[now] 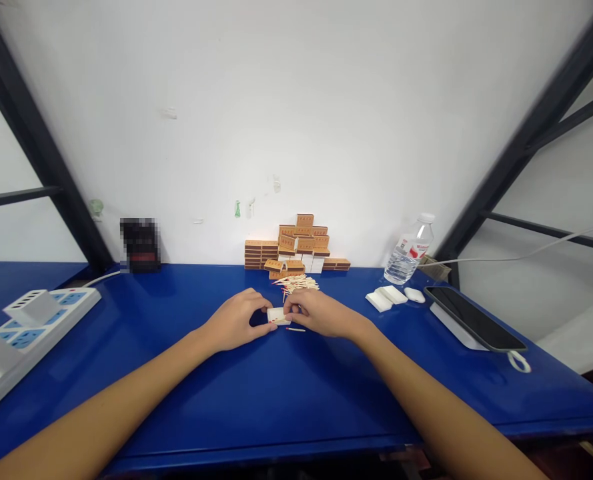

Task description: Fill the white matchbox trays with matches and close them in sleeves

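Note:
A small white matchbox tray (pixel 277 313) rests on the blue table, with a few red match heads showing along its near side. My left hand (pixel 237 321) grips the tray's left end between thumb and fingers. At its right end, my right hand (pixel 321 312) has its fingers pinched together over the tray; whatever is between the fingertips is too small to make out. One loose match (pixel 296 329) lies on the table just below the right fingers. Behind the hands spreads a pile of matches (pixel 299 285), partly hidden by the right hand.
Orange matchboxes (pixel 303 243) are stacked against the wall. To the right are white trays (pixel 386 297), a tilted water bottle (pixel 409 252), a white case (pixel 415 295) and a phone (pixel 476 319). A power strip (pixel 31 333) lies at left, near a dark box (pixel 141 245).

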Motion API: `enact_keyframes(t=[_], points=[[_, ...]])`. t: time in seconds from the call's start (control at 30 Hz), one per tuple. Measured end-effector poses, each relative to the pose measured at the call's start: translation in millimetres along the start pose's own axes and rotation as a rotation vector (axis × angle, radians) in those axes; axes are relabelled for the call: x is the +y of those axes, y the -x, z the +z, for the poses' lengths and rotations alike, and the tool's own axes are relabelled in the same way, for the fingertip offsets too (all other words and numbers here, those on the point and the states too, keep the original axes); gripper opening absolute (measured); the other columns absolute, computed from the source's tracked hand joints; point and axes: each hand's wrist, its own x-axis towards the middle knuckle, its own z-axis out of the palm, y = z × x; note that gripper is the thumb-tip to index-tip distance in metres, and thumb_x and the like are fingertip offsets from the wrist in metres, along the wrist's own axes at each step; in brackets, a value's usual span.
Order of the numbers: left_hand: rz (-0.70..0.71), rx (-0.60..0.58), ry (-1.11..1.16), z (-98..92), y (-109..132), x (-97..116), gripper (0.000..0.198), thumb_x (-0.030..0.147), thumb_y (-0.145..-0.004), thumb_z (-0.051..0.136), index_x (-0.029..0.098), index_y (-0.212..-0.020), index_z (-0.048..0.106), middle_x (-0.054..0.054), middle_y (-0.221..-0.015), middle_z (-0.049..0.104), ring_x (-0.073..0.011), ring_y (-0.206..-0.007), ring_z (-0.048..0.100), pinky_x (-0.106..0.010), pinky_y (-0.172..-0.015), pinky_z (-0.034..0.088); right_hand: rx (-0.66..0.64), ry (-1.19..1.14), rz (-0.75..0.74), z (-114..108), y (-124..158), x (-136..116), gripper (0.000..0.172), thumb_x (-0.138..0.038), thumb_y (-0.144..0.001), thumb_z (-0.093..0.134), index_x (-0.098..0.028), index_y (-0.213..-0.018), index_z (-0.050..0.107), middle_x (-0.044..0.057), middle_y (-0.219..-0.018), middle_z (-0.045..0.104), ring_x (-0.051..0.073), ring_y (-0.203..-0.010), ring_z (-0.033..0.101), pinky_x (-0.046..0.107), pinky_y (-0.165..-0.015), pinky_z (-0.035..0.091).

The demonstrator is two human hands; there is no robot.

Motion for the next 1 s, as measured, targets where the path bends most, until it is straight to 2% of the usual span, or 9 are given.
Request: enact_keyframes(t=[0.2, 0.53, 0.73, 0.87, 1.0], points=[[0.015, 0.015, 0.002, 0.5, 1, -2, 0.027, 0.043, -0.091, 0.072, 0.022, -0.108, 0.070, -0.006, -0.101, 0.071, -0.0253, -0.097, 0.063, -0.037, -0.083, 0.051, -0.043, 0.006, 0.056, 6, -1, -1, 0.010, -0.018, -0.096, 0.061, -0.016, -0.092, 0.069, 0.004, -0.085, 0.069, 0.014, -0.072, 0.055, 0.026, -0.063, 0.034], [-0.010, -0.002, -0.013, -0.2, 0, 1, 0.024, 0.042, -0.091, 0.073, 0.021, -0.103, 0.068, -0.005, -0.101, 0.070, -0.0241, -0.098, 0.062, -0.036, -0.083, 0.050, -0.010, 0.015, 0.088, -7, 3, -10, 0.013, -0.020, -0.101, 0.056, -0.015, -0.094, 0.066, 0.006, -0.089, 0.068, 0.015, -0.076, 0.055, 0.026, -0.069, 0.036], [0.002, -0.002, -0.011, 0.7, 1, -1, 0.025, 0.043, -0.093, 0.071, 0.021, -0.104, 0.069, -0.006, -0.102, 0.070, -0.0243, -0.099, 0.062, -0.036, -0.085, 0.051, -0.013, -0.025, 0.028, 4, 0, -3, 0.009, -0.017, -0.097, 0.058, -0.016, -0.096, 0.067, 0.003, -0.086, 0.067, 0.014, -0.074, 0.055, 0.025, -0.067, 0.035], [0.018, 0.004, -0.008, 0.8, 1, 0, 0.025, 0.043, -0.093, 0.070, 0.021, -0.103, 0.069, -0.006, -0.099, 0.070, -0.0242, -0.097, 0.062, -0.036, -0.083, 0.051, 0.045, -0.072, -0.017, 5, -1, -6, 0.009, -0.017, -0.097, 0.059, -0.017, -0.095, 0.068, 0.001, -0.080, 0.063, 0.013, -0.071, 0.052, 0.025, -0.068, 0.035], [0.033, 0.005, 0.003, 0.9, 1, 0, 0.022, 0.040, -0.092, 0.072, 0.021, -0.102, 0.068, -0.005, -0.100, 0.070, -0.0238, -0.098, 0.063, -0.036, -0.084, 0.051, -0.016, -0.131, -0.035, 6, -2, -10, 0.008, -0.018, -0.096, 0.062, -0.017, -0.091, 0.068, -0.002, -0.074, 0.059, 0.012, -0.068, 0.050, 0.025, -0.065, 0.034]])
